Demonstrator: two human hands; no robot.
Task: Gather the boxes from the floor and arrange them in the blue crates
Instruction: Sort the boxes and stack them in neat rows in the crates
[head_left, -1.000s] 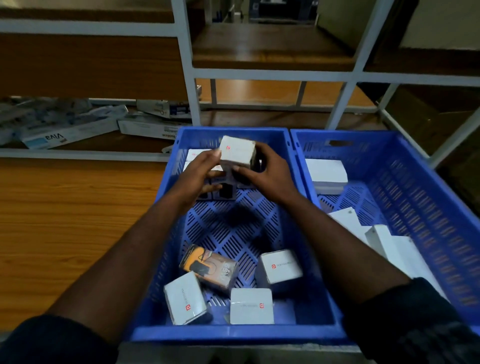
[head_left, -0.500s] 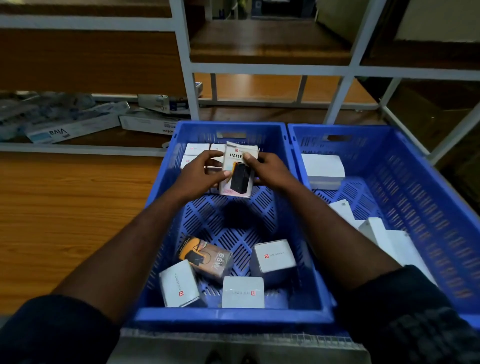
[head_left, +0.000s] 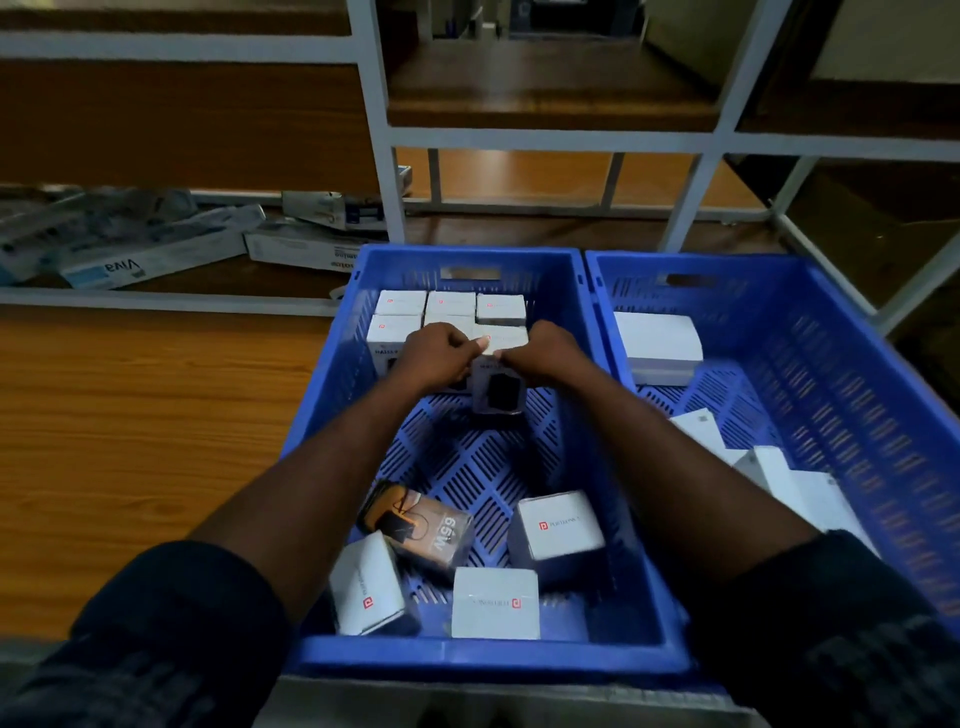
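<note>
- Centre of frame: the left hand (head_left: 441, 356) and right hand (head_left: 553, 353) curl their fingers and pinch one white box (head_left: 501, 339) from either side, likely squaring it against the packed rows (head_left: 449, 304) at the far wall of the left crate (head_left: 319, 410)
- Bare crate floor between those rows and the loose boxes (head_left: 556, 525) at lower centre leaves room to pull back

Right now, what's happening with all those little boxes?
A person is packing small boxes into the left blue crate. The left hand and right hand both grip a white box, setting it against the neat rows at the crate's far end. Nearer the person, three loose white boxes and a 65W charger box lie scattered on the crate floor. The right blue crate holds some bigger white boxes.
</note>
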